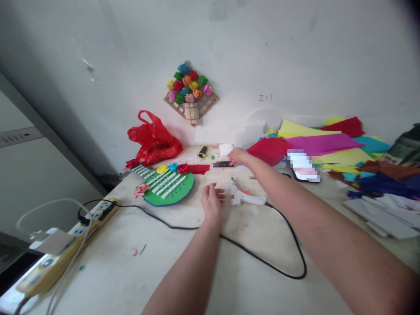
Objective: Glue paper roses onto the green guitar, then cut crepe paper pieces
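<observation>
1. Pens (220, 164) lie on the surface (183, 275) at the right hand (239, 156), fingertips down; whether it grips them cannot be told.
2. Left hand (212, 201), loosely curled and holding nothing visible, is just beside a white glue gun (251, 199), whose black cord (183, 228) passes beneath the left forearm.
3. Left of the hands lies a green disc (187, 186) bearing white strips and flowers.
4. Farther out: a red bag (152, 140), a phone (303, 168) and coloured sheets (324, 142).
5. Above, a flower decoration (188, 87) hangs on the wall (295, 52).
</observation>
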`<action>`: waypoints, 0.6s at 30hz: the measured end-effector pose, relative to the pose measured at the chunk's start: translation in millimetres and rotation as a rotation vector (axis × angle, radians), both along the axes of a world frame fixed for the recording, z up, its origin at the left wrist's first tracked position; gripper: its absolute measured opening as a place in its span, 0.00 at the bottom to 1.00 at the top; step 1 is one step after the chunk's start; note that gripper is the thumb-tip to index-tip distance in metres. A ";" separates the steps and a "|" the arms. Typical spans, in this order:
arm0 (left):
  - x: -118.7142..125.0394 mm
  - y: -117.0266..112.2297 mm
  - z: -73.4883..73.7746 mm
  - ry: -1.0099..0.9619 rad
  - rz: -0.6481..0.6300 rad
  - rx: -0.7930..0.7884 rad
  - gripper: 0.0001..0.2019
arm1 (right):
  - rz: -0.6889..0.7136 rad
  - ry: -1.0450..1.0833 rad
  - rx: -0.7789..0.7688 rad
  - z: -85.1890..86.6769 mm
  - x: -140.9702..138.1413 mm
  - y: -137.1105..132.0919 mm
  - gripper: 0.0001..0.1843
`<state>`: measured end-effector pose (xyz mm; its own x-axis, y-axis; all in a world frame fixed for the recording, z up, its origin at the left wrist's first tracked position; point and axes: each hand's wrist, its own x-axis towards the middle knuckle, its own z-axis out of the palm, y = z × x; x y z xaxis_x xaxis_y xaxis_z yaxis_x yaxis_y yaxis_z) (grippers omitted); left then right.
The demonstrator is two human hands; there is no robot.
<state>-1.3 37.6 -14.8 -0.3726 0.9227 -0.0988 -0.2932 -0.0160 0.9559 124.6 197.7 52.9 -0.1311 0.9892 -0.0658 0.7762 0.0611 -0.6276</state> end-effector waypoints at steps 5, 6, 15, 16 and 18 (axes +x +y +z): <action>-0.5 1.3 -1.5 0.017 0.014 0.009 0.19 | -0.043 0.221 -0.130 -12.4 35.3 -23.3 0.21; -0.8 1.1 -1.5 0.018 0.018 0.017 0.19 | -0.033 0.247 -0.119 -15.1 37.5 -27.7 0.22; -5.5 0.3 3.9 -0.006 0.066 0.073 0.18 | 0.063 -0.154 0.096 -29.5 26.4 -23.8 0.21; -5.4 0.3 4.0 0.000 0.064 0.074 0.18 | 0.057 -0.168 0.105 -30.5 25.0 -21.7 0.21; -4.7 0.3 3.7 0.020 0.056 0.082 0.17 | 0.038 -0.205 0.135 -31.8 23.4 -18.7 0.22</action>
